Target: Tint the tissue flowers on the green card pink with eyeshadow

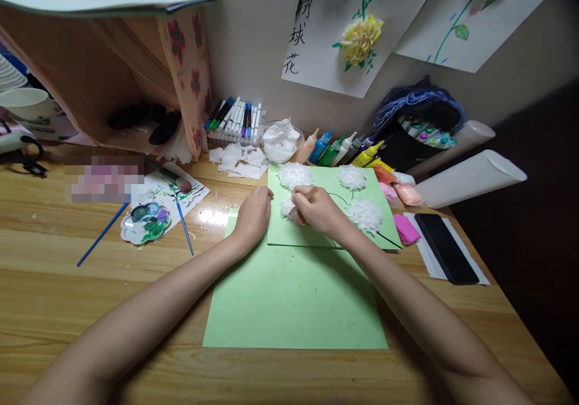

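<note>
On the desk lies a light green card [289, 231] bearing several fluffy white paper flowers [295, 176], with thin black stem lines drawn on it. My right hand [319, 207] is pinched over the lower-left white flower [286, 207], fingertips touching it and covering part of it. Whatever sits in that pinch is too small to make out. At the card's left edge rests my left hand [252, 219], fingers curled in and mostly hidden behind its back. A larger green sheet [294, 299] lies beneath the card, nearer to me.
Behind the card stand paint bottles [335, 150], a bowl of white paper [281, 142], torn paper scraps [239, 159] and markers [235, 118]. A paint palette [145, 223] and brushes [184, 227] lie left. A phone [446, 248] and white tube [473, 178] are right.
</note>
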### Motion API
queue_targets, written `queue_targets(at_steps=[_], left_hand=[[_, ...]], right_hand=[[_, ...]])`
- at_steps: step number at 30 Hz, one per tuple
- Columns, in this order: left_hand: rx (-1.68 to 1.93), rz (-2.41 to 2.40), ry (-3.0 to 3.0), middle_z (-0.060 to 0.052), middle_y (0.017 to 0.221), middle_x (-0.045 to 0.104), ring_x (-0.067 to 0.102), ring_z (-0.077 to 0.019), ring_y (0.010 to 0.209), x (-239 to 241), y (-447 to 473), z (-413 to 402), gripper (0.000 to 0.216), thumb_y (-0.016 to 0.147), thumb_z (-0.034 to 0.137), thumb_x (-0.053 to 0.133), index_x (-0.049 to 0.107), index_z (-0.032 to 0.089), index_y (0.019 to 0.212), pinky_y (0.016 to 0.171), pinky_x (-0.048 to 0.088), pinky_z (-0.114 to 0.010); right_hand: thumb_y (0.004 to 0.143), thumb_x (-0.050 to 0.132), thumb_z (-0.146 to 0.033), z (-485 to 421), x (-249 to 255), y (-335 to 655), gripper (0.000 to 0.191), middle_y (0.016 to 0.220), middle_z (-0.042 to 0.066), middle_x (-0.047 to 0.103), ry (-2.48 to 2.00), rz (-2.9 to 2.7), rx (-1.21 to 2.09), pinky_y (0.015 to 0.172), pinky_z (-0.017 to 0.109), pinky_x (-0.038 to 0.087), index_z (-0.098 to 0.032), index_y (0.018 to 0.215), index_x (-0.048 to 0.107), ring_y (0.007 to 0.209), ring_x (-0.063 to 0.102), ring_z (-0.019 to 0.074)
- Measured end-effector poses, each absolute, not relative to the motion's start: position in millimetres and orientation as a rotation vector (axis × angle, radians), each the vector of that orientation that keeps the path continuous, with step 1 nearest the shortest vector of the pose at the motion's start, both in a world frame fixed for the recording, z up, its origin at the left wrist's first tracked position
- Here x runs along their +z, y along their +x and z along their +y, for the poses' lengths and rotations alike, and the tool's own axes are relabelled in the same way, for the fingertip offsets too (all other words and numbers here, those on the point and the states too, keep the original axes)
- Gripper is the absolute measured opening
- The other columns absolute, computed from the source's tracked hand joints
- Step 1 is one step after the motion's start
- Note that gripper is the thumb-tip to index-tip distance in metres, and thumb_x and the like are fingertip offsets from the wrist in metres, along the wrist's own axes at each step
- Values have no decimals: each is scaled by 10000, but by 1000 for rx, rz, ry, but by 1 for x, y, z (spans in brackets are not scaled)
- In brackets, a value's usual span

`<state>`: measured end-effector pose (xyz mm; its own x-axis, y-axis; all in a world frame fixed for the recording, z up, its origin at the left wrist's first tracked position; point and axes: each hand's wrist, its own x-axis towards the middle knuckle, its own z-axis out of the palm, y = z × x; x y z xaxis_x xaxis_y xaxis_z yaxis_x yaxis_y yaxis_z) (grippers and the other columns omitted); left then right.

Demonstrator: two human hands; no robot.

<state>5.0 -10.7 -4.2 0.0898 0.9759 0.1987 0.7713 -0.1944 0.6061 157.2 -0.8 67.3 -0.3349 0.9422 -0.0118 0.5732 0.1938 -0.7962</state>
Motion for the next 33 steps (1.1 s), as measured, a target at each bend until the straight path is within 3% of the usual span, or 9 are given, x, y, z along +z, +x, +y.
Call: queue_targets(at_steps=[3,7,11,14,19,27,33], left_hand=[[826,1684,1985,-76,934,614,572,-208,886,1,2,-10,202,890,131,341,532,175,939,779,433,-326],[834,1713,1941,-83,951,617,582,-210,904,16,-13,2,167,899,168,377,531,173,964,773,444,-326],[729,1925,2184,-112,1056,573,527,-263,1007,27,-33,22,171,836,233,522,558,178,993,764,443,-352],[557,1967,2359,-102,983,589,524,-273,980,27,-36,35,112,797,266,570,601,191,874,766,434,-363],[490,2032,2413,-114,870,611,554,-264,909,23,-27,42,132,814,187,492,584,187,720,756,426,-369],[1114,1542,1662,-49,870,655,600,-163,779,28,-37,32,172,807,330,536,571,167,848,723,472,-292],[1208,1450,1519,-64,887,660,624,-167,811,27,-38,22,209,756,295,580,592,154,909,751,497,-304]], right_hand=[[853,367,-190,-20,66,178,281,430,-61,402,-1241,-1757,1012,509,249,366,-211,574,393,423,396,105],[904,355,-257,-50,33,208,291,482,-47,419,-1134,-1661,864,443,254,280,-217,621,409,426,372,113],[919,349,-293,-66,-3,222,316,486,-32,427,-1116,-1617,758,442,277,272,-225,616,407,421,382,129],[920,343,-315,-68,-12,222,326,473,-30,415,-1108,-1596,752,442,285,274,-229,612,409,417,382,139],[915,344,-330,-65,-12,221,324,466,-35,406,-1110,-1505,854,432,273,270,-225,616,413,409,379,135],[918,360,-336,-67,-14,222,321,478,-39,399,-1068,-1423,907,439,267,253,-221,623,413,418,370,129],[917,361,-323,-68,-14,220,315,497,-34,423,-1073,-1478,903,449,270,255,-217,627,422,431,378,126]])
